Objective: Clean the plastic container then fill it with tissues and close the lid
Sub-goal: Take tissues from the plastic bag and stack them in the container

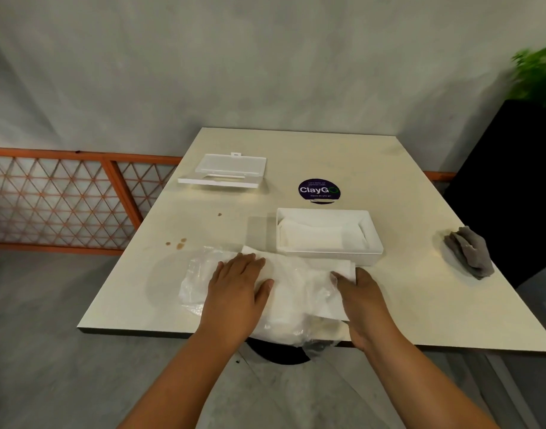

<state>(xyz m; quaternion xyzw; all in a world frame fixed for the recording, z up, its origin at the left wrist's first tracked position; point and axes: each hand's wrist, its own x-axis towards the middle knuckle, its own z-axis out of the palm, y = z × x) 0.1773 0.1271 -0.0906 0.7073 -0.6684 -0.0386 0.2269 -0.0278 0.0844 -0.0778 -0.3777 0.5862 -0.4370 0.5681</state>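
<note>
Grey concrete wall behind, cream table (404, 187) in front, orange lattice railing (64, 196) at left. Plant (537, 75) at the top right is blurred and cut by the frame edge; the dark block under it is too dark to make out. Small print on the purple ClayGo sticker (319, 190) is unreadable. A black round shape under the table's near edge is mostly hidden by the clear plastic wrapper (194, 283).

White plastic container (373, 243) sits open, right of centre, with a folded white tissue lying inside. Its lid (228, 170) lies apart at the far left of the table, well away from both hands. Crumpled grey cloth (468, 252) near the right edge. Brown spots (176, 244) on the tabletop left of the wrapper.

Tissue stack (299, 286) lies on the wrapper at the near edge, just in front of the container. Left hand (237, 289) rests flat on top of the stack, fingers straight and close together, tips pointing toward the container but short of it. Right hand (363, 298) grips the stack's right end, thumb on top; its other fingers are hidden behind the tissues, curl can't be told.
</note>
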